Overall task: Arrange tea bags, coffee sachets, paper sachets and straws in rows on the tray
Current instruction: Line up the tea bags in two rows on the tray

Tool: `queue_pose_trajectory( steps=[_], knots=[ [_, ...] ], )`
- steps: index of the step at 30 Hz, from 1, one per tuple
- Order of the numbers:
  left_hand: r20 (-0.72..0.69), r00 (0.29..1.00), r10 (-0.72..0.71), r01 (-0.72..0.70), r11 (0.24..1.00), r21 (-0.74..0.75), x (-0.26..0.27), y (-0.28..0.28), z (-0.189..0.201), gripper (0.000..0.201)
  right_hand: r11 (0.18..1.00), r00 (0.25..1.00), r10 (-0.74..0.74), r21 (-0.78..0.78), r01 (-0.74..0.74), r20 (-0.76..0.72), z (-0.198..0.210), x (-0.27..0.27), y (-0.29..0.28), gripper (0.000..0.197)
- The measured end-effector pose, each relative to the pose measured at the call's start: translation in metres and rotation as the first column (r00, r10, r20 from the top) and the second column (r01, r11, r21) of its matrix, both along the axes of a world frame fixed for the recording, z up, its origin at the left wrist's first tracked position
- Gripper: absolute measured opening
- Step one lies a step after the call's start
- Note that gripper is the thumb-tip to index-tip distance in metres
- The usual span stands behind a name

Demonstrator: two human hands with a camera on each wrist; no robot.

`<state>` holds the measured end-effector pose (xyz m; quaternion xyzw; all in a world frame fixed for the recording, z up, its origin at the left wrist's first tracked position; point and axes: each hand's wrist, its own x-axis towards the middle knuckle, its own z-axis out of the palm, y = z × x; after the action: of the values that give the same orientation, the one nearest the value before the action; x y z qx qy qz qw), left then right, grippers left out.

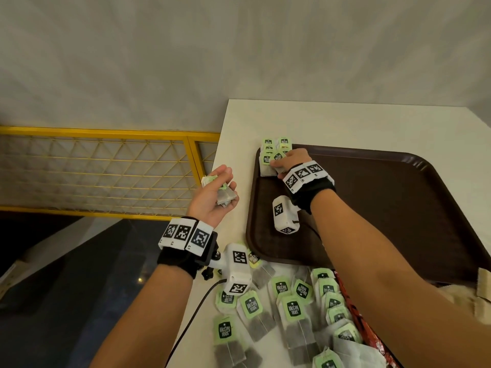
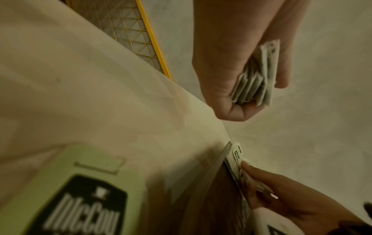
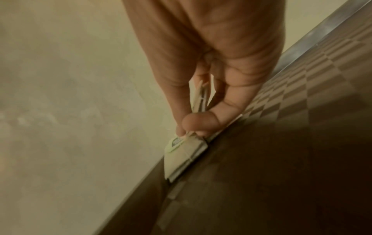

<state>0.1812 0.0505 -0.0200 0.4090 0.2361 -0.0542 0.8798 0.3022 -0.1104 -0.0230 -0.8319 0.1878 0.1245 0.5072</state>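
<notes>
Two hands busy: we see the table, then the tray, its far-left corner taking tea bags. Our left hand curls round a spare bundle; our right hand pinches one bag onto the rim. We reckon the overlapping bags may slip off that sloped rim if nudged.

red packet: mostly hidden under the right forearm; print unreadable
near tea bags: cut by bottom edge
big label: blurred; cut off
</notes>
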Motion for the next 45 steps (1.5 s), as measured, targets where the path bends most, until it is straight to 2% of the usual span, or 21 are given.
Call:
queue_pose_trajectory(
  steps=[2, 5, 8, 9, 11, 13, 15, 19, 23, 25, 28, 31, 34, 38, 40, 42, 44, 45],
  knots=[
    [-0.015, 1.0, 0.0, 0.0, 1.0, -0.005, 0.002, 0.0, -0.001, 0.007, 0.992, 0.999, -0.046, 0.116, 0.044, 0.015, 0.001, -0.001, -0.004, 0.048],
    [-0.024, 1.0, -0.014, 0.013, 0.998, -0.055, 0.003, 0.001, -0.002, 0.007, 0.936, 0.992, -0.122, 0.337, 0.104, 0.033, 0.008, 0.0, -0.021, 0.046],
    [-0.036, 0.999, -0.039, 0.037, 0.996, -0.076, 0.005, -0.002, -0.005, 0.008, 0.901, 0.994, -0.111, 0.422, 0.105, -0.009, 0.016, -0.002, -0.039, 0.038],
    [-0.041, 0.998, -0.053, 0.05, 0.996, -0.07, 0.006, -0.004, -0.005, 0.007, 0.903, 0.992, -0.107, 0.411, 0.122, -0.059, 0.017, -0.003, -0.041, 0.03],
    [-0.053, 0.995, -0.088, 0.086, 0.996, -0.029, 0.01, -0.007, -0.005, 0.008, 0.956, 0.989, -0.076, 0.275, 0.108, -0.123, 0.018, -0.003, -0.045, 0.02],
    [-0.065, 0.99, -0.122, 0.125, 0.991, 0.042, 0.018, -0.01, -0.001, 0.009, 0.997, 0.995, 0.003, 0.08, 0.005, -0.101, 0.014, 0.0, -0.047, 0.029],
    [-0.074, 0.987, -0.146, 0.154, 0.982, 0.113, 0.027, -0.013, 0.005, 0.01, 0.995, 0.994, 0.09, -0.03, -0.092, -0.06, 0.009, 0.001, -0.044, 0.035],
    [-0.119, 0.975, -0.186, 0.211, 0.941, 0.263, 0.046, -0.02, 0.013, 0.014, 0.996, 0.996, 0.09, -0.009, -0.09, -0.029, -0.001, 0.003, -0.037, 0.046],
    [-0.167, 0.96, -0.222, 0.271, 0.885, 0.379, 0.058, -0.027, 0.012, 0.014, 0.994, 0.996, 0.086, -0.066, -0.087, -0.01, -0.006, 0.003, -0.039, 0.04],
    [-0.189, 0.952, -0.241, 0.3, 0.858, 0.416, 0.06, -0.028, 0.012, 0.013, 0.991, 0.997, 0.081, -0.111, -0.078, 0.022, -0.006, 0.003, -0.041, 0.044],
    [-0.227, 0.943, -0.243, 0.325, 0.814, 0.482, 0.064, -0.026, 0.012, 0.016, 0.995, 0.999, 0.049, -0.085, -0.047, 0.02, -0.006, 0.003, -0.042, 0.05],
    [-0.276, 0.924, -0.266, 0.376, 0.763, 0.525, 0.066, -0.024, 0.01, 0.017, 0.997, 0.999, 0.047, -0.063, -0.048, -0.012, -0.005, 0.002, -0.041, 0.041],
    [-0.318, 0.891, -0.325, 0.452, 0.701, 0.552, 0.068, -0.025, 0.01, 0.007, 0.997, 0.999, 0.039, -0.068, -0.039, 0.001, -0.006, 0.003, -0.039, 0.037],
    [-0.357, 0.858, -0.37, 0.514, 0.609, 0.604, 0.071, -0.026, 0.011, 0.006, 0.994, 0.999, 0.05, -0.095, -0.05, 0.0, -0.007, 0.002, -0.039, 0.033],
    [-0.363, 0.844, -0.393, 0.534, 0.57, 0.624, 0.074, -0.026, 0.009, 0.024, 0.99, 0.996, 0.082, -0.11, -0.084, -0.024, -0.007, 0.001, -0.04, 0.037],
    [-0.383, 0.822, -0.422, 0.561, 0.481, 0.674, 0.077, -0.024, 0.006, 0.048, 0.986, 0.992, 0.116, -0.117, -0.12, -0.046, -0.007, 0.001, -0.04, 0.05],
    [-0.406, 0.806, -0.43, 0.57, 0.382, 0.727, 0.077, -0.022, 0.003, 0.058, 0.981, 0.988, 0.147, -0.121, -0.152, -0.053, -0.007, 0.0, -0.04, 0.058],
    [-0.407, 0.807, -0.428, 0.565, 0.362, 0.741, 0.075, -0.021, 0.004, 0.059, 0.979, 0.986, 0.158, -0.118, -0.164, -0.057, -0.008, 0.0, -0.04, 0.059]
  ],
)
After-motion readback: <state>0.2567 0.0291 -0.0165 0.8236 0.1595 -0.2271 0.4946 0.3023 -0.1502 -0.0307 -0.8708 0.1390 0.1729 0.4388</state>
